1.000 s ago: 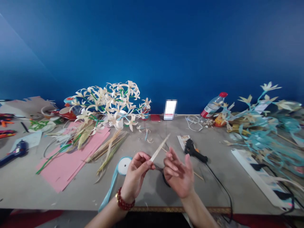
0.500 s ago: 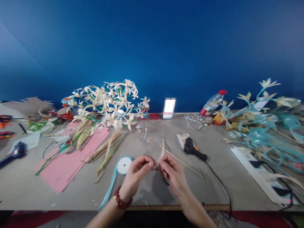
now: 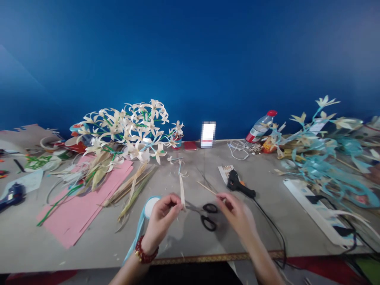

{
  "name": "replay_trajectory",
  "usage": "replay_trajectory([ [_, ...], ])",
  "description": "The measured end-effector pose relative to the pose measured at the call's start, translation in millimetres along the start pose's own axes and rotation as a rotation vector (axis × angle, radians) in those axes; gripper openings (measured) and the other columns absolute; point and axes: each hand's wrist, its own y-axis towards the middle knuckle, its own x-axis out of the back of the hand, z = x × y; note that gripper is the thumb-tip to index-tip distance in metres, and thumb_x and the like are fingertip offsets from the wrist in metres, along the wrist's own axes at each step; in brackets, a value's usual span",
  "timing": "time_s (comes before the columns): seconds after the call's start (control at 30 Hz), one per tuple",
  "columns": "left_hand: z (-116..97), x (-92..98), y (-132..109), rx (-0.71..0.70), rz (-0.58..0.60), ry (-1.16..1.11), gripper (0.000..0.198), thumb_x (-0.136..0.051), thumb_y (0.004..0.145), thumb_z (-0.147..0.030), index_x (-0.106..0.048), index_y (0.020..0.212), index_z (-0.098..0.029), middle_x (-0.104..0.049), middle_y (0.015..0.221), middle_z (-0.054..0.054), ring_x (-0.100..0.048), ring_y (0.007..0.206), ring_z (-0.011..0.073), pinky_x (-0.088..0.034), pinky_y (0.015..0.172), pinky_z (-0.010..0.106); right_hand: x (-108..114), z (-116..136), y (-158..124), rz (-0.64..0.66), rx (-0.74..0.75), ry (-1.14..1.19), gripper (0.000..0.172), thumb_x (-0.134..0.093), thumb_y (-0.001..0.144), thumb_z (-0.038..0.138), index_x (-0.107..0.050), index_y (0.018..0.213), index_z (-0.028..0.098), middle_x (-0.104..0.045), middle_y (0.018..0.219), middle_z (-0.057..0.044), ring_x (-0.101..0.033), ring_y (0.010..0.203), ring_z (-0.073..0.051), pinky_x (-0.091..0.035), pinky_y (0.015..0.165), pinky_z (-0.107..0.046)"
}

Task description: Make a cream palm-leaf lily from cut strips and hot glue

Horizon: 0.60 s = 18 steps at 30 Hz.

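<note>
Strip [image 3: 182, 189] stands pinched in left hand [image 3: 162, 217]; right hand [image 3: 237, 213] lies curled at stick [image 3: 205, 187], grip indiscernible; pinch lightly, preventing creases.

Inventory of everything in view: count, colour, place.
strip: 1, cream, pinched in left hand
stick: 1, tan, at right hand
scissors: 1, black-handled, front centre
ribbon roll: 1, blue and white, partly behind left hand
husks: several, tan and green, left
paper: at least 2, pink, left
flowers: many, cream, back left and right
ribbon heap: 1, blue, right
black glue gun: 1, black, right of centre
blue glue gun: 1, blue, far left
power strip: 1, white, right
bottle: 1, clear with red cap, back right
cord: 1, white, back right
panel: 1, white, blurred, back centre
clutter: uncounted, mixed colours, back left
table: 1, grey, underneath
wall: 1, blue, behind
bracelet: 1, red, left wrist
hands: 2, bare, front centre
</note>
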Motion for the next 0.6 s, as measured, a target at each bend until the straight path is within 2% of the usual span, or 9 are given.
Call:
replay_trajectory([
  [0.1,0.2,3.3,2.2,-0.015,-0.046,0.011,0.019,-0.067,0.084,-0.033,-0.065,0.075,-0.017,-0.058,0.073,0.003,-0.049,0.069,0.015,-0.039,0.066,0.023,12.0,-11.9,-0.1,0.048,0.072,-0.227,0.022,-0.052,0.093,0.04,-0.065,0.093,0.022,-0.069,0.087,-0.005,-0.061,0.069,-0.019,-0.047,0.065,-0.029],
  [0.23,0.7,2.2,3.5,-0.013,-0.059,-0.003,0.02,-0.068,0.083,-0.035,-0.066,0.075,-0.017,-0.058,0.072,0.002,-0.049,0.069,0.0151,-0.039,0.066,0.024,3.0,-5.1,-3.9,0.222,0.189,-0.357,0.012,-0.058,0.088,0.029,-0.064,0.094,0.022,-0.068,0.098,-0.007,-0.063,0.094,-0.024,-0.048,0.082,-0.034],
  [0.3,0.9,2.1,2.9,-0.007,-0.066,-0.01,0.02,-0.069,0.082,-0.035,-0.065,0.075,-0.017,-0.058,0.071,0.002,-0.05,0.068,0.0148,-0.039,0.066,0.024,-2.7,-2.3,-6.3,0.268,0.203,-0.422,0.016,-0.064,0.082,0.025,-0.063,0.098,0.021,-0.067,0.104,-0.008,-0.061,0.101,-0.026,-0.046,0.088,-0.036],
  [0.43,4.2,6.0,1.9,0.03,-0.099,-0.052,0.02,-0.07,0.082,-0.035,-0.065,0.076,-0.016,-0.061,0.07,0.002,-0.052,0.067,0.0138,-0.04,0.066,0.024,-4.7,-5.9,-10.5,0.313,0.222,-0.512,0.025,-0.066,0.079,0.02,-0.061,0.103,0.02,-0.064,0.109,-0.009,-0.058,0.104,-0.028,-0.045,0.09,-0.038],
  [0.6,7.6,8.8,3.8,0.058,-0.142,-0.113,0.021,-0.069,0.082,-0.036,-0.065,0.075,-0.017,-0.061,0.067,0.001,-0.052,0.065,0.0136,-0.04,0.066,0.024,-3.5,-8.9,-10.2,0.351,0.197,-0.528,0.016,-0.062,0.078,0.016,-0.062,0.094,0.021,-0.066,0.099,-0.008,-0.06,0.096,-0.026,-0.046,0.084,-0.036],
])
